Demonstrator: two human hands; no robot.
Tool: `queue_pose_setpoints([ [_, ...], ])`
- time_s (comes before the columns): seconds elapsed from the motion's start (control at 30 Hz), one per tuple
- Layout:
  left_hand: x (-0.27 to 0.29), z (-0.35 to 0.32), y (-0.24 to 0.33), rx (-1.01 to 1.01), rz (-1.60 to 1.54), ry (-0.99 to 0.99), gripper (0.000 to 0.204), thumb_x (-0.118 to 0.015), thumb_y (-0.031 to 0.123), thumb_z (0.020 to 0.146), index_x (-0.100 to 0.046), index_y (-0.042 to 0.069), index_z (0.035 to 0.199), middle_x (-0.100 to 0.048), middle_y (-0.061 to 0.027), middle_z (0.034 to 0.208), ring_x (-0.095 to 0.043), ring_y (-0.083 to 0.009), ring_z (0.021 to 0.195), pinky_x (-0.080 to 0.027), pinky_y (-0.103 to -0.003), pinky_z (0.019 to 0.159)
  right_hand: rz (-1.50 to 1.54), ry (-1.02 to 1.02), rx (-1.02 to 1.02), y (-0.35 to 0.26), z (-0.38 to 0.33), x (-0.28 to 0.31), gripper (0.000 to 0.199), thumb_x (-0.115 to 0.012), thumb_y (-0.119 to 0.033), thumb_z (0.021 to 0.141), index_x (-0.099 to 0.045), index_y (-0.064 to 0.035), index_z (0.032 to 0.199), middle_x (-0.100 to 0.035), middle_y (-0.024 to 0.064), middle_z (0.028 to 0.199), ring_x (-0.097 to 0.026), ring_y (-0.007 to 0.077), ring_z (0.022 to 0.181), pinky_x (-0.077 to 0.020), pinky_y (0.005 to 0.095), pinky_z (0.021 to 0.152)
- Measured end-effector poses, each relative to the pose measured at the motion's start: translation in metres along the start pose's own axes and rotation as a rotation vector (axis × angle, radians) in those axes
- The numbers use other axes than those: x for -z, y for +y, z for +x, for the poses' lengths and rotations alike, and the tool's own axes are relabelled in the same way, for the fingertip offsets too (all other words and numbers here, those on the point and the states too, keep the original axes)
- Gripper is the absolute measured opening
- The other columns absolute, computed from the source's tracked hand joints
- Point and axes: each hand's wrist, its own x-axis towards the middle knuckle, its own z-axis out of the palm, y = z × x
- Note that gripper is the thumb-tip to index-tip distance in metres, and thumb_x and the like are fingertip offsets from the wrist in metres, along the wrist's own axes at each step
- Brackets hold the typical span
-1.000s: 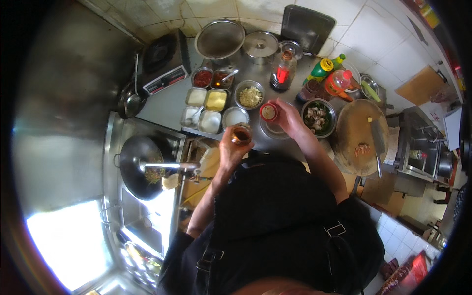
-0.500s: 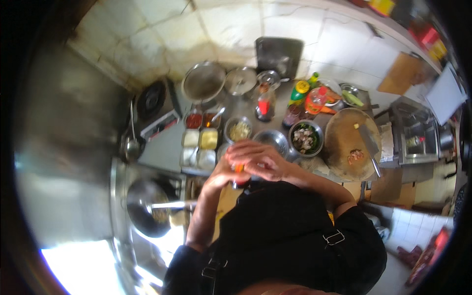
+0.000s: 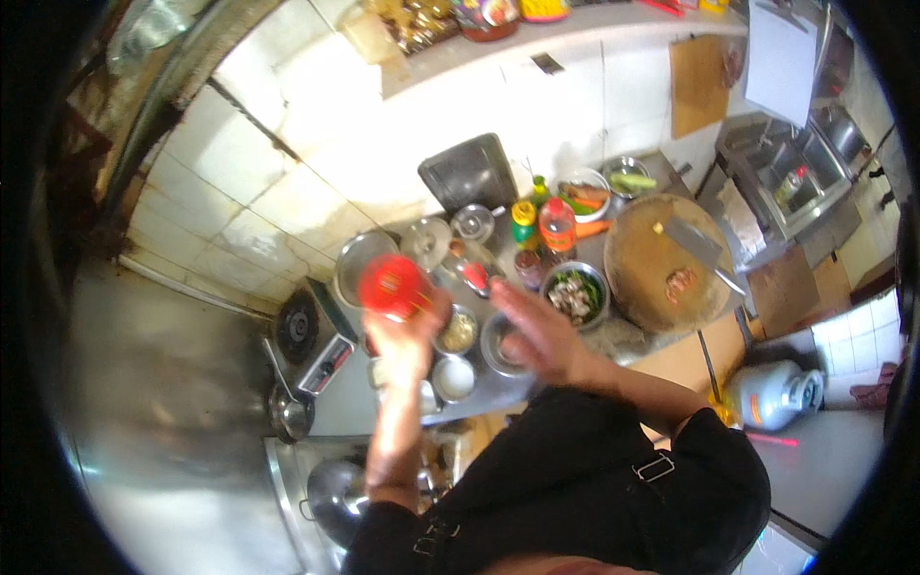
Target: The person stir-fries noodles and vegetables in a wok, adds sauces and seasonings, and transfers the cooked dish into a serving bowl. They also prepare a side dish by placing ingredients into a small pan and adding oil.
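Observation:
My left hand (image 3: 407, 331) is raised over the counter's left part, closed round a red container (image 3: 391, 286) with rounded sides; blur hides its exact kind. To the right, my right hand (image 3: 537, 331) holds nothing, its fingers stretched out and slightly blurred. It hovers above a metal bowl (image 3: 498, 353), partly covering it. Beside that hand stands a bowl of chopped pale pieces and greens (image 3: 575, 295). A bowl of chopped pale bits (image 3: 458, 333) sits just right of my left hand, with a small white bowl (image 3: 453, 379) nearer me.
A round chopping board (image 3: 637, 264) carries a cleaver (image 3: 692, 243) and a little cut meat. Bottles, including a clear red-capped one (image 3: 557, 230), stand behind the bowls. At the left are a portable stove (image 3: 311, 335) and a wok (image 3: 335, 498). A gas cylinder (image 3: 776, 395) stands at the right.
My hands were together near my chest around a container with an orange top. They have moved apart; the left has lifted the container forward and left. The view has turned, too.

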Motion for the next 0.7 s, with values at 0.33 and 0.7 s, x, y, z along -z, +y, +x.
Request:
queue_pose_setpoints([
  [0.33, -0.057, 0.217, 0.164, -0.385, -0.411, -0.211, 0.040, -0.079, 0.018, 0.095, -0.064, -0.003, 0.125, -0.068, -0.0121, 0.122, -0.067, -0.0201, 0.108, -0.054, -0.035, 0.096, -0.710, -0.407, -0.867, 0.161, -0.222, -0.001, 0.051, -0.080, -0.032, 0.086, -0.060, 0.0012, 0.119, -0.066, 0.0241, 0.117, -0.068, 0.0408, 0.106, -0.0595, 0.0461, 0.085],
  [0.7, -0.103, 0.246, 0.149, -0.417, 0.390, -0.156, 0.051, -0.069, 0.048, 0.101, -0.071, 0.000, 0.117, -0.074, -0.0082, 0.089, -0.070, -0.0211, 0.084, -0.057, -0.037, 0.076, -0.568, -0.455, -0.798, 0.239, -0.226, -0.013, 0.022, -0.059, -0.015, 0.096, -0.061, 0.0003, 0.111, -0.063, 0.0289, 0.111, -0.069, 0.0481, 0.098, -0.0579, 0.0533, 0.084],
])
